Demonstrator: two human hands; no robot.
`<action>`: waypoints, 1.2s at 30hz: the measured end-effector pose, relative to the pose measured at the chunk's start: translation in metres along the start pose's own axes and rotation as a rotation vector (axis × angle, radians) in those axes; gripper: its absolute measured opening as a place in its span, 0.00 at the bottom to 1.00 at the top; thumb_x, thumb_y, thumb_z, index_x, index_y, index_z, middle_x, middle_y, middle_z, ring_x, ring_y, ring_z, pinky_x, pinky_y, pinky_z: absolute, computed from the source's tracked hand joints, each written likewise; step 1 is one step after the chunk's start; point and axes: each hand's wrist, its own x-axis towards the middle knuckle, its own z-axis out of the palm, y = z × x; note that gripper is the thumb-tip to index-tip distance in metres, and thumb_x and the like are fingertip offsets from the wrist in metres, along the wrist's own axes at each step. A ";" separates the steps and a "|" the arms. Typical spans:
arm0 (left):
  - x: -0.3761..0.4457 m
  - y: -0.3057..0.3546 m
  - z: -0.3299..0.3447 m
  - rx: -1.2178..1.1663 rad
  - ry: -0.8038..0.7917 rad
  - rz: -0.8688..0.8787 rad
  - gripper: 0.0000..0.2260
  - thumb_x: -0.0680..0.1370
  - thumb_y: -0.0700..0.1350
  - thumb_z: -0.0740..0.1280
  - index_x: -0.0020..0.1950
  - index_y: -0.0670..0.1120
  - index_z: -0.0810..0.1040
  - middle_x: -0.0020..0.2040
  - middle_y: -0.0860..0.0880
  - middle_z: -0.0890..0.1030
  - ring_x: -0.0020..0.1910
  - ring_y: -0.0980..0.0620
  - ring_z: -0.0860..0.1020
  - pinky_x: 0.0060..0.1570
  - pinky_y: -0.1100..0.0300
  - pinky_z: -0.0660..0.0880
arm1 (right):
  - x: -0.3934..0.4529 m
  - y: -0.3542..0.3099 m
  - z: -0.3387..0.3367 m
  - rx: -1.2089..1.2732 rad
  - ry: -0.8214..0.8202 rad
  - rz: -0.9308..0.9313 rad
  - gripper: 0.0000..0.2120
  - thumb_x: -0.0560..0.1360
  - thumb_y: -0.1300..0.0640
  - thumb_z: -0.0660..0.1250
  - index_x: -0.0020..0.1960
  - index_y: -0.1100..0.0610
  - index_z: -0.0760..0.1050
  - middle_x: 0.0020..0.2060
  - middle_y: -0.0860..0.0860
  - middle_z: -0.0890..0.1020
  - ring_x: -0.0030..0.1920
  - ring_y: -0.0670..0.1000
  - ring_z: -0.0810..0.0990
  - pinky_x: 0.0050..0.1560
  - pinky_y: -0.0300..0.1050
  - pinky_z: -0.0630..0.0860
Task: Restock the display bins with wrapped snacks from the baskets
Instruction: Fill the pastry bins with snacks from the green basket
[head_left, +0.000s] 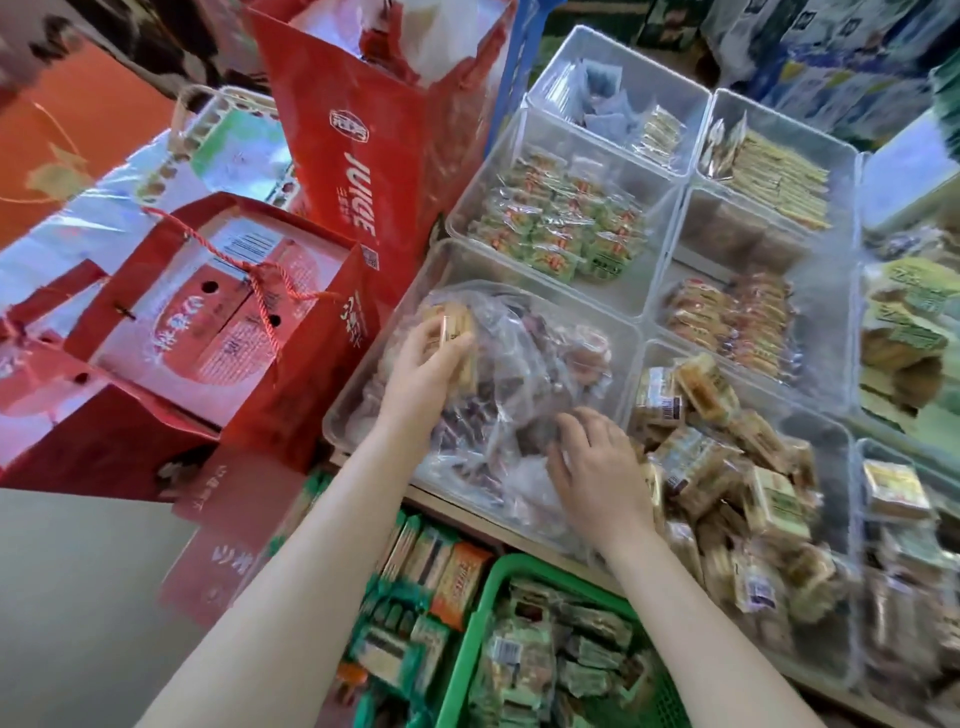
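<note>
A clear display bin (363, 387) at the shelf's front left holds a crinkled clear plastic bag (519, 364) of wrapped snacks. My left hand (426, 364) grips a tan wrapped snack (452, 325) at the bag's far left side. My right hand (597, 467) rests on the bag's near right part with fingers bent; whether it holds anything is hidden. Below the shelf edge stands a green basket (475, 623) filled with green-wrapped snacks (545, 654).
Several more clear bins sit to the right and behind: tan cakes (727, 467), green packets (561, 228), orange packets (727, 322), yellow wafers (779, 176). Red gift bags (218, 322) and a red juice bag (363, 171) crowd the left. Boxed snacks (415, 571) lie under the shelf.
</note>
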 end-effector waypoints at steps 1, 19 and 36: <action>-0.007 0.000 0.002 -0.214 -0.049 -0.158 0.18 0.79 0.53 0.67 0.68 0.50 0.75 0.61 0.44 0.82 0.54 0.46 0.83 0.48 0.53 0.81 | -0.004 0.003 -0.002 -0.007 0.003 -0.004 0.14 0.81 0.54 0.62 0.62 0.60 0.76 0.59 0.58 0.79 0.64 0.60 0.76 0.66 0.57 0.73; -0.118 -0.002 0.150 0.001 -0.364 -0.137 0.13 0.82 0.47 0.66 0.65 0.47 0.75 0.51 0.42 0.84 0.47 0.48 0.83 0.44 0.48 0.83 | -0.075 0.052 -0.123 1.384 -0.004 0.478 0.25 0.73 0.37 0.72 0.66 0.46 0.74 0.59 0.50 0.83 0.59 0.52 0.83 0.60 0.57 0.79; -0.121 -0.101 0.207 1.190 -0.318 0.282 0.33 0.78 0.57 0.65 0.81 0.51 0.58 0.80 0.47 0.60 0.79 0.47 0.55 0.78 0.46 0.50 | -0.109 0.209 -0.092 0.607 0.240 0.703 0.25 0.84 0.53 0.54 0.81 0.50 0.58 0.77 0.53 0.63 0.74 0.54 0.65 0.72 0.56 0.68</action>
